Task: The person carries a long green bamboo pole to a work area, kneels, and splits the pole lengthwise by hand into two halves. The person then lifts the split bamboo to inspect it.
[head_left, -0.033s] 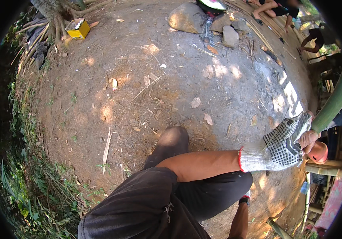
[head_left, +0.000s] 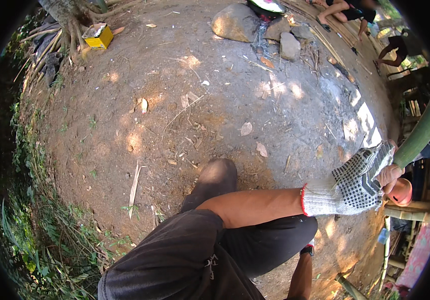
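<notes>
At the far right of the view, a green bamboo pole [head_left: 421, 132] is gripped by the gloved left hand [head_left: 367, 177]. The right hand [head_left: 311, 243] is mostly hidden by the bent knee [head_left: 290, 239], and its state cannot be told. A yellow box [head_left: 100, 39] is set beside tree roots [head_left: 75, 43].

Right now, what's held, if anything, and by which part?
The left hand grips the green pole by its lower visible part. The right hand is mostly hidden; whether it holds anything cannot be told.
</notes>
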`<state>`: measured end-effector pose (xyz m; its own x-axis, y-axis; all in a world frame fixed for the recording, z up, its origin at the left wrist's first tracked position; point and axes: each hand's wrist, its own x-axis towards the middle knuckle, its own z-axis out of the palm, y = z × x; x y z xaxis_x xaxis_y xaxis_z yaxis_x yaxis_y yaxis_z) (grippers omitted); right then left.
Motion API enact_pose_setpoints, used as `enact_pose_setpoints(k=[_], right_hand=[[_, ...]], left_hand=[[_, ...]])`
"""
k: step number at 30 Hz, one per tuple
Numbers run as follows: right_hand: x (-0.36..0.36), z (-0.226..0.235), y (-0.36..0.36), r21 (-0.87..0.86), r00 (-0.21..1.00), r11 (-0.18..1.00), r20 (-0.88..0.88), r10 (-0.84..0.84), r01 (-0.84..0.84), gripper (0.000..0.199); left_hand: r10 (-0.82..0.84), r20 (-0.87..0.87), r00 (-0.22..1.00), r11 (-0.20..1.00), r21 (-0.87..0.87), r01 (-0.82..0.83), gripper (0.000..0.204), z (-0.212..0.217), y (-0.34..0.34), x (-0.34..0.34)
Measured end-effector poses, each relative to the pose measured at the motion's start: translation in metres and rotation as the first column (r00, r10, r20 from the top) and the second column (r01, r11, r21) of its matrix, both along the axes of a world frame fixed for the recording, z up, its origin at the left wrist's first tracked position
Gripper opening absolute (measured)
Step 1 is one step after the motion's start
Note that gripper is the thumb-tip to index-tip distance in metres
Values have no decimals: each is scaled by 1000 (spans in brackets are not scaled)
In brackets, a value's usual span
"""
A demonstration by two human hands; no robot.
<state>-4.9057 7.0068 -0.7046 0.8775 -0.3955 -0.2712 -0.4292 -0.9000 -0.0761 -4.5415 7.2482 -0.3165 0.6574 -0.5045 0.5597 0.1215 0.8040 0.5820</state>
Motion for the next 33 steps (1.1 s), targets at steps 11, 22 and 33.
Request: enact_pose_setpoints(k=[11, 22, 33], right_hand=[[35, 17, 12, 87, 993, 990, -34, -112, 114, 23], [177, 141, 27, 269, 957, 953, 209, -203, 143, 24], [165, 285, 28, 305, 495, 918, 774, -395, 255, 28]], left_hand=[[33, 268, 963, 997, 58, -50, 24, 43, -35, 13], [145, 663, 735, 938, 143, -315, 27, 47, -63, 34], [94, 773, 627, 951, 116, -285, 32, 13, -19, 39]])
